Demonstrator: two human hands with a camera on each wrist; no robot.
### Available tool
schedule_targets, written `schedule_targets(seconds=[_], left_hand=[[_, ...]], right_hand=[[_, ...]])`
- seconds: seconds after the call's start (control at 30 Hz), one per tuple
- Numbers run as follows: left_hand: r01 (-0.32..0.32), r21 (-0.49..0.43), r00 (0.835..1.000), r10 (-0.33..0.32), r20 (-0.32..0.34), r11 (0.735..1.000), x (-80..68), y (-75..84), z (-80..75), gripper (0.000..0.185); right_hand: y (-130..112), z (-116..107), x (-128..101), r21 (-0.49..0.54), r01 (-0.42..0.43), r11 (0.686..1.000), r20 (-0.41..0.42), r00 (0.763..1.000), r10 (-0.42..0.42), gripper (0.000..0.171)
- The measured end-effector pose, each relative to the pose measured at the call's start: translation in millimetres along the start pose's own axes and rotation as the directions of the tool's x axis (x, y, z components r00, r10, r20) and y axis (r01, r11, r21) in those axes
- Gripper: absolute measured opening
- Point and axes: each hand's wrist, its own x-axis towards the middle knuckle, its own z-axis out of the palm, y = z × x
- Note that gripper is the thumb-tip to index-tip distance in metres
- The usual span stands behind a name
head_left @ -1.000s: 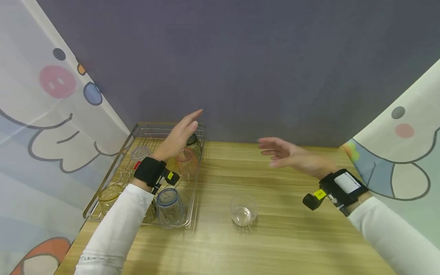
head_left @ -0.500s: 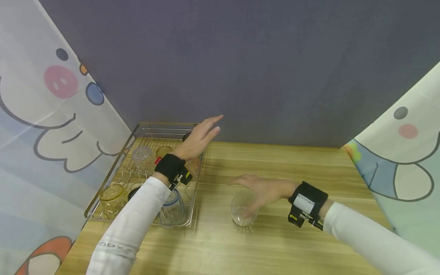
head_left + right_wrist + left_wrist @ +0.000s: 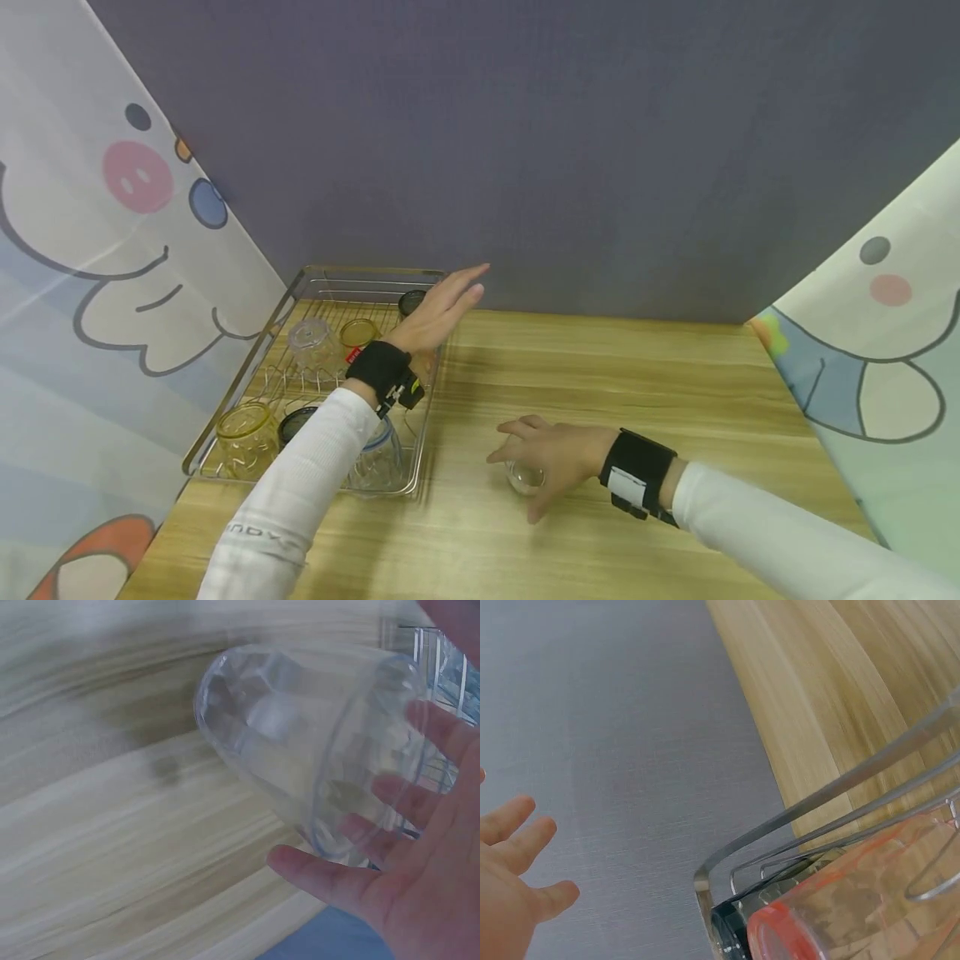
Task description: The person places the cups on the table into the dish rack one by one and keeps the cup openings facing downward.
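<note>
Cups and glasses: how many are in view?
7, perhaps more hidden: one clear glass under the right hand; in the rack, yellow, black-rimmed, blue-rimmed, clear, amber, dark.

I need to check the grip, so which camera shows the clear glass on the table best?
The right wrist view: the clear glass fills the frame, with the right hand's fingers curled around its far side. The head view shows only a bit of it under that hand. The left wrist view misses it.

A clear glass tumbler (image 3: 525, 477) on a pale wood-grain worktop (image 3: 637, 375); amber and red-rimmed glasses fill the silver wire rack (image 3: 225, 408).
</note>
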Motion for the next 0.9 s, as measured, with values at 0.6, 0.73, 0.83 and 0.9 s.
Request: schedule_targets(seconds=[0.6,0.73,0.83,0.9], left_hand=[[0.065,-0.185,0.997,-0.073,-0.039,0.981,1.7,-4.4,3.5,0.080],[0.074,-0.202,0.995,-0.084,-0.046,0.977,-0.1,-3.8,2.2,0.076],[0.073,-0.215,0.995,-0.087,-0.053,0.974,-0.9,-4.9,1.5,0.072],[0.072,-0.222,0.994,-0.087,-0.059,0.972,-1.6,-5.8,0.9,0.070]], right_hand=[[10.1,18.1,11.1,-0.308,-0.043,0.950,-0.064,0.998,0.024,0.058],[10.3,17.8,11.2,-0.299,-0.042,0.953,-0.062,0.998,0.025,0.060],[10.5,17.6,11.2,-0.298,-0.042,0.954,-0.062,0.998,0.025,0.061],[10.9,18.0,11.5,-0.298,-0.040,0.954,-0.064,0.998,0.021,0.061]])
